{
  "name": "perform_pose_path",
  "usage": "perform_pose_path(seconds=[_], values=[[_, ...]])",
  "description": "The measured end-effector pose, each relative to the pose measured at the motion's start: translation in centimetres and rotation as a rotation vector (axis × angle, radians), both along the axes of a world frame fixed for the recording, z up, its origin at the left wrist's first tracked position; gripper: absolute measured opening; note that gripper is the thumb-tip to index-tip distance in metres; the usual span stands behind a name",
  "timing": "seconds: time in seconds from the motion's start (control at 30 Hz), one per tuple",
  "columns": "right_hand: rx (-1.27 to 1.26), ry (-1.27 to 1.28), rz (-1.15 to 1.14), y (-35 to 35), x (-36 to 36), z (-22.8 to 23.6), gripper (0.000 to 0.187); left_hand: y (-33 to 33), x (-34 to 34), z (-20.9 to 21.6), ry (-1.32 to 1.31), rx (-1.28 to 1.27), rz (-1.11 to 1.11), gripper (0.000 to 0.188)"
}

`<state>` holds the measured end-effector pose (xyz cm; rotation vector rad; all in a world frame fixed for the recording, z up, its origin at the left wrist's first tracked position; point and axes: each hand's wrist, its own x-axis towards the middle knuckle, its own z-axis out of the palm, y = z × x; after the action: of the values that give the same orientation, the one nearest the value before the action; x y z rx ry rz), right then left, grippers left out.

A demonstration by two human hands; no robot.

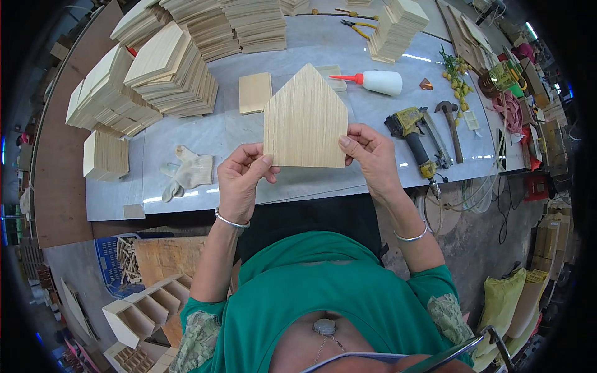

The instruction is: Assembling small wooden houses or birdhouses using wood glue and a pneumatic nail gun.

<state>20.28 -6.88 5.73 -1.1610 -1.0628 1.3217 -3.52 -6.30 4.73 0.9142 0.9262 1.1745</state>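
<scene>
Between my two hands is a house-shaped wooden panel [306, 121], pale, with a pointed top and fine vertical grain. My left hand [245, 169] pinches its lower left edge, thumb on the face. At the lower right edge, my right hand [371, 149] grips it the same way. The panel is raised over the near part of the table and partly covers a small pale tray [334, 78]. Beside it lies a white glue bottle [382, 82] with a red nozzle. A small square wooden board [255, 93] rests just left of the panel.
Stacks of wooden panels [171, 71] fill the table's far left; another stack [398, 28] stands far right. At right lie a nail gun [413, 137] with an air hose, a hammer [450, 127] and yellow fruit [459, 87]. White gloves [189, 169] lie left. Pliers [359, 26] lie at the back.
</scene>
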Motion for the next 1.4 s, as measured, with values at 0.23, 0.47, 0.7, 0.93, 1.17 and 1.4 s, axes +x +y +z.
perform_pose_path(seconds=[0.23, 0.47, 0.7, 0.93, 1.17, 1.4], values=[[0.093, -0.079, -0.118, 1.8, -0.1, 0.9, 0.027, 1.4, 0.8, 0.1, 0.131, 0.15, 0.012, 0.03], [0.073, -0.091, -0.205, 3.1, 0.3, -1.2, 0.019, 1.6, 2.1, -1.1, 0.308, 0.27, 0.087, 0.032], [0.041, -0.128, -0.234, 2.2, 0.1, -2.8, 0.018, 0.9, 1.3, -3.3, 0.679, 0.581, 0.141, 0.036], [0.06, -0.23, -0.235, 1.9, 0.0, -4.1, 0.02, 0.6, 0.8, -4.7, 0.98, 0.785, 0.195, 0.049], [0.1, -0.412, -0.256, 2.4, 0.0, -4.8, 0.024, 1.3, 0.9, -5.4, 0.99, 0.803, 0.213, 0.047], [0.165, -0.538, -0.27, 2.6, 0.0, -4.7, 0.026, 1.5, 0.9, -5.3, 0.938, 0.778, 0.188, 0.036]])
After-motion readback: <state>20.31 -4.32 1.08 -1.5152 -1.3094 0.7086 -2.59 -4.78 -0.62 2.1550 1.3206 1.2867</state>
